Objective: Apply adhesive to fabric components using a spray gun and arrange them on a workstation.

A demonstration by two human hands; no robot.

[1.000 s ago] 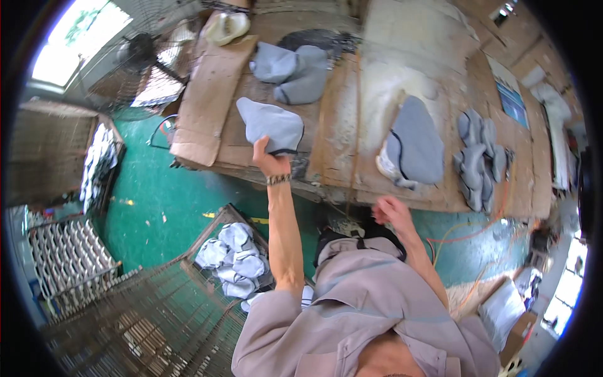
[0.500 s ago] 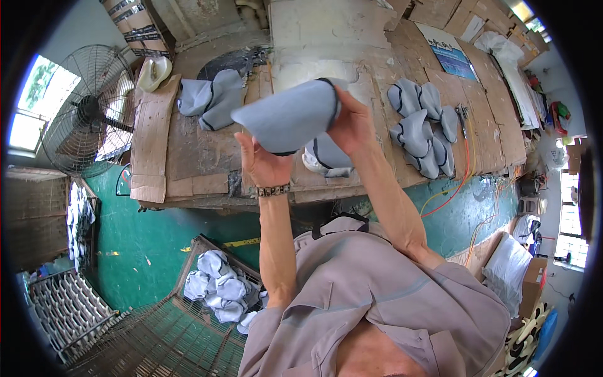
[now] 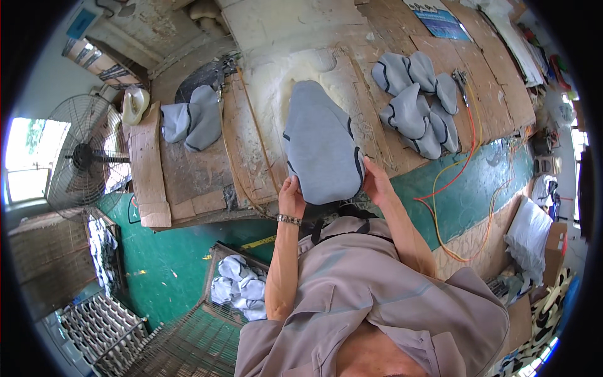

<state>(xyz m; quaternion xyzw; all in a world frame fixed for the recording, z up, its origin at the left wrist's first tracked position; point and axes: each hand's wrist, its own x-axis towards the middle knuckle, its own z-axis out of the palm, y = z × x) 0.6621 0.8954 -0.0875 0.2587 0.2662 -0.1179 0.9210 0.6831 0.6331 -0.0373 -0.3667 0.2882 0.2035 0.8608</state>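
Observation:
A grey fabric seat cover [image 3: 321, 147] with black trim lies lengthwise at the table's near middle, its narrow end away from me and its wide rounded end toward me. It looks filled out; what is beneath it is hidden. My left hand [image 3: 292, 196] pinches its near left edge, thumb and fingers closed on the fabric. On the opposite side, my right hand [image 3: 375, 182] grips the near right edge, its fingertips partly hidden at the rim.
More grey covers [image 3: 411, 110] lie in a cluster on the right of the cardboard-covered table [image 3: 207, 182], with others [image 3: 202, 118] at left. A cream foam piece [image 3: 135, 105] rests near the fan [image 3: 81, 154]. Air hoses [image 3: 433, 201] hang off the right edge. A wire cart [image 3: 188, 333] holds grey covers.
Both hands have come down toward me. The grey cover that was held up and tilted in the air is no longer raised; a cover now lies lengthwise on the table between my hands.

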